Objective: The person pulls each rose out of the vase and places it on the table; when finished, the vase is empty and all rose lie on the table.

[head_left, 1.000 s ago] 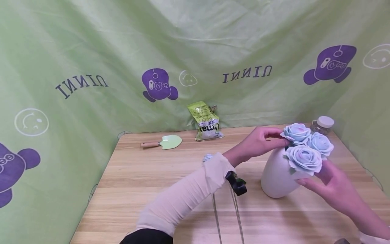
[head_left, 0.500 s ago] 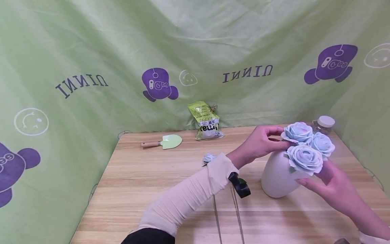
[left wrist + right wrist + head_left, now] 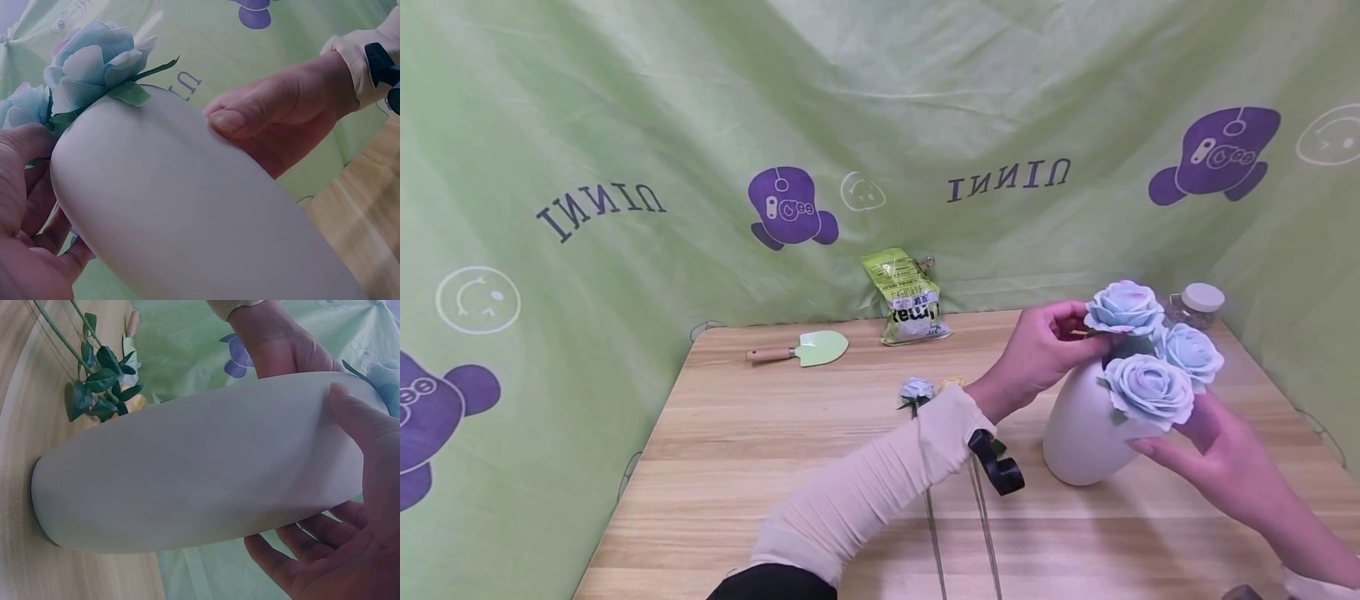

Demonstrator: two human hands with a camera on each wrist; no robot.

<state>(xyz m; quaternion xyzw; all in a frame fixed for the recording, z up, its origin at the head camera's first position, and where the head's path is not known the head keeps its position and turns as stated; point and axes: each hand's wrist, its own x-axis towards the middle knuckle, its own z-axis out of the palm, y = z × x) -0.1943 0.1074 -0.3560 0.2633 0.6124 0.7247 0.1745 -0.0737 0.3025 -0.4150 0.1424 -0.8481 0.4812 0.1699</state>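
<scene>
Reaching across, the left fingers [image 3: 1084, 352] pinch a blue rose [image 3: 1123, 308]; right fingers [image 3: 272, 559] curl around the white vase [image 3: 187, 469].

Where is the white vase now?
In the head view, the white vase stands on the table, right of centre, beneath three blue roses and nearer than the jar.

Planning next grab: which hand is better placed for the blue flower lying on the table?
Probably the left hand: its arm crosses over that flower, though it must first release its rose. The right hand is farther, holding the vase.
</scene>
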